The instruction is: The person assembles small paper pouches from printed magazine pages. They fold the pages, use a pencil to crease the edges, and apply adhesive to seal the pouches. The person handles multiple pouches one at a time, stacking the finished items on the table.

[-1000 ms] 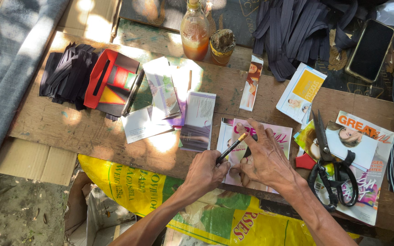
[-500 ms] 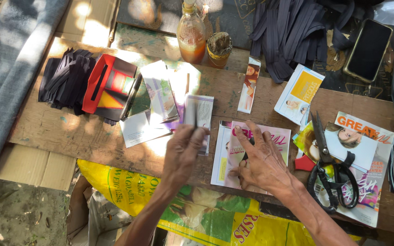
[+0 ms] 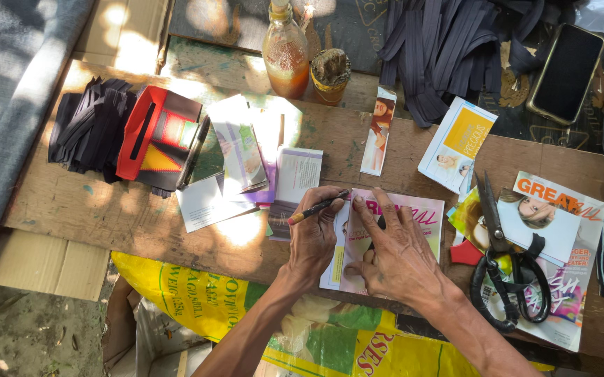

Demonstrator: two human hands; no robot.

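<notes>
Head view: a marking step appears to be in hand. A pink-and-white glossy magazine page (image 3: 413, 230) is laid flat on the worn wooden plank surface (image 3: 106, 216), near its front edge and right of centre. The right hand (image 3: 396, 258) is spread palm-down over the middle of this page, fingers fanned and pointing to the far side, so the page is pinned to the surface; nothing is clasped in it, and its grip is seen apart and flat. The left hand (image 3: 312, 241) is placed just beside the page's left edge, its grip closed around a slim black-and-yellow pen (image 3: 318, 207), which is held slanting with one end over the page's far left corner and the other pointing left. Both forearms are brought in from the near edge, above a yellow printed woven sack (image 3: 197, 300).

The next move is judged to call for steady downward pressure from the right hand while the pen tip is guided along the page, since loose paper slides easily on the rough wood.

A pair of large black-handled scissors (image 3: 504, 265) is laid to the right on other magazine sheets, well apart from both hands. A stack of folded printed paper pieces (image 3: 246, 157) is seen to the far left of the left hand, near a red-and-black folded paper pouch (image 3: 159, 136).
</notes>
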